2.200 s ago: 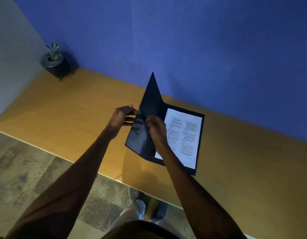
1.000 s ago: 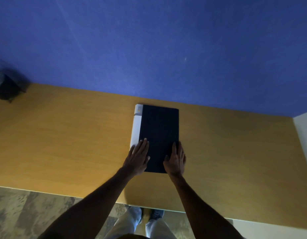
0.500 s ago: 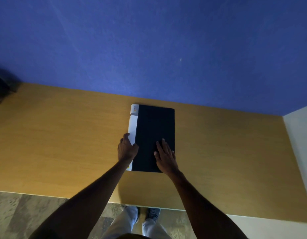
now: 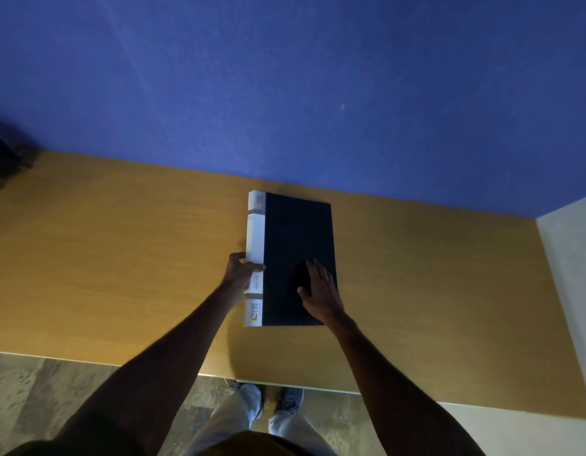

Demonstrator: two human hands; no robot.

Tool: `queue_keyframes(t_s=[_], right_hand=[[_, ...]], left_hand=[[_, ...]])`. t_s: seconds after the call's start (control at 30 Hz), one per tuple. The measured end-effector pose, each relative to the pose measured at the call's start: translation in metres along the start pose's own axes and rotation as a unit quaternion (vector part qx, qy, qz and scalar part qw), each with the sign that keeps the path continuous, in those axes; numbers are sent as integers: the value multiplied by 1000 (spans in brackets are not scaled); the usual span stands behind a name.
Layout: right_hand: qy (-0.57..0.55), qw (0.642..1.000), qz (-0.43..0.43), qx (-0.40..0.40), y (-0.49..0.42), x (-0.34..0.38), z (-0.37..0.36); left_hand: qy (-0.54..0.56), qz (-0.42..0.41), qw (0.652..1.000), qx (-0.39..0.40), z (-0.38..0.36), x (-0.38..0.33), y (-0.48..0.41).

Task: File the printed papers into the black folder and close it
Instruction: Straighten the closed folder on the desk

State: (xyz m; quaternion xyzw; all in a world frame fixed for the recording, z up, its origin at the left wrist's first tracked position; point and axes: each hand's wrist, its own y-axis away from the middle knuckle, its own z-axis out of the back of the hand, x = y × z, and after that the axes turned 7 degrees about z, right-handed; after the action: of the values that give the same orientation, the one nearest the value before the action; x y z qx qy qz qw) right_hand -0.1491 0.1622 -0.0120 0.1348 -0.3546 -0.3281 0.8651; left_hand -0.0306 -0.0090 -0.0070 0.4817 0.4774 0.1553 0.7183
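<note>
Resting flat on the closed black folder (image 4: pixel 298 245), right hand (image 4: pixel 321 289) lies open; left hand (image 4: pixel 239 273) curls around its white spine (image 4: pixel 255 238), bare desk (image 4: pixel 120 258) either side

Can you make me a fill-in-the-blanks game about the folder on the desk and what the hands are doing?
1. The black folder lies flat on the wooden desk with its cover ____.
2. The strip along the folder's left edge is coloured ____.
3. The ____ hand grips that strip.
4. The right hand rests flat on top of the folder's ____ cover.

Missing words: closed; white; left; black
</note>
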Motion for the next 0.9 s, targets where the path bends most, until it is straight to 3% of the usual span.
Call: queue_keyframes(t_s=[0.13, 0.33, 0.5, 0.9], right_hand=[[-118, 990, -47, -60, 0, -7, 16], [-280, 940, -137, -136, 0, -16, 33], [-302, 925, -154, -170, -1, -1, 40], [-335, 911, -158, -182, -46, 116, 1]], left_hand=[[47, 3, 998, 39, 2, 3, 8], [59, -13, 994, 87, 18, 10, 23], [69, -33, 993, 87, 44, 17, 35], [88, -93, 992, -19, 166, -19, 21]])
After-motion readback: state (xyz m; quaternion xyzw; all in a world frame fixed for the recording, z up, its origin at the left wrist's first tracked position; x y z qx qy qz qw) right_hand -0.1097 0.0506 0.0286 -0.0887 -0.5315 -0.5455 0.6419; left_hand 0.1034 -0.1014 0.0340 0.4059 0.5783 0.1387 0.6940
